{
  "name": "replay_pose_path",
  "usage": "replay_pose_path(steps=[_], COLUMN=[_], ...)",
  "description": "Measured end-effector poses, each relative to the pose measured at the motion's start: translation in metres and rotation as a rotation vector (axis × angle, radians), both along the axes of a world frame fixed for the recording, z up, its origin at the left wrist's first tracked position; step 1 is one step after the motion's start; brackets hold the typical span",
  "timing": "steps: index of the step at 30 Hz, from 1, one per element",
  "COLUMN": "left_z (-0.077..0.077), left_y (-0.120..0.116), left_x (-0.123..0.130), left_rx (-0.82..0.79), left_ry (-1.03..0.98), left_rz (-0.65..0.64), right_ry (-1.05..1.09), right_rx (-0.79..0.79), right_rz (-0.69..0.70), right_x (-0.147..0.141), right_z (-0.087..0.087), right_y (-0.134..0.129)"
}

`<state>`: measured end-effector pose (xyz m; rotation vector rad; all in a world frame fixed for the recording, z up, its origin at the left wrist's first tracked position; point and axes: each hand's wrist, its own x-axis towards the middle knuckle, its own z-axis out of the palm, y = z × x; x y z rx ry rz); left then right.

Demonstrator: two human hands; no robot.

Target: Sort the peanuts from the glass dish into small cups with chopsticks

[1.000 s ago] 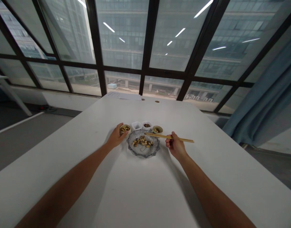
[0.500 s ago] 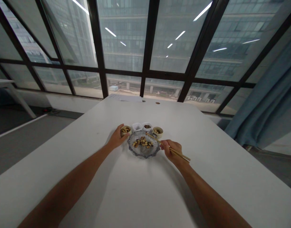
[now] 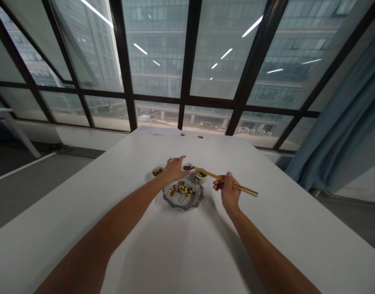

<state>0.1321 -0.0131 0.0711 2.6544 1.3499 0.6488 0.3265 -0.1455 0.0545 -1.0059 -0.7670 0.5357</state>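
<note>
My left hand [image 3: 174, 168] is open, its fingers spread above the row of small bowls, near a small white bowl [image 3: 187, 166] holding dark pieces. It covers a second white bowl. My right hand [image 3: 228, 192] grips wooden chopsticks [image 3: 244, 189], whose tips point left over a yellowish cup [image 3: 201, 177] and towards the white bowl. In front sits a scalloped clear glass dish [image 3: 188, 206] with a pile of mixed yellow and dark nut-like pieces [image 3: 181, 188]. At the left end of the row stands another yellowish cup [image 3: 158, 171] with similar pieces.
All of this stands on a large white table [image 3: 144, 261]. Papers [image 3: 166, 131] lie at its far edge, close to two round spots in the tabletop. Beyond are tall windows, with a blue curtain [image 3: 334, 122] on the right and another white table [image 3: 18, 132] on the left.
My left hand has let go of the left yellowish cup and moved right, over the white bowls. My right hand has shifted right, drawing the chopsticks back from above the glass dish.
</note>
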Motion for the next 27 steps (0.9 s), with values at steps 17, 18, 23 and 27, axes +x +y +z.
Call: replay_pose_path(steps=[17,18,23,27], left_z=[-0.005,-0.004,-0.004,-0.004], left_y=[0.006,0.005,0.007,0.013], left_x=[0.01,0.01,0.011,0.012], left_rx=[0.096,0.094,0.056,-0.022], left_ry=[-0.258,-0.265,-0.217,-0.125], left_rz=[-0.202,-0.2,-0.126,-0.045], right_ry=[-0.789,-0.796,-0.639,-0.717], right_rx=[0.04,0.033,-0.009,-0.09], right_rz=[-0.082,-0.065,-0.02,0.111], right_x=[-0.003,-0.004,0.001,0.009], right_z=[-0.015,-0.012,0.009,0.032], right_y=[0.004,0.005,0.001,-0.012])
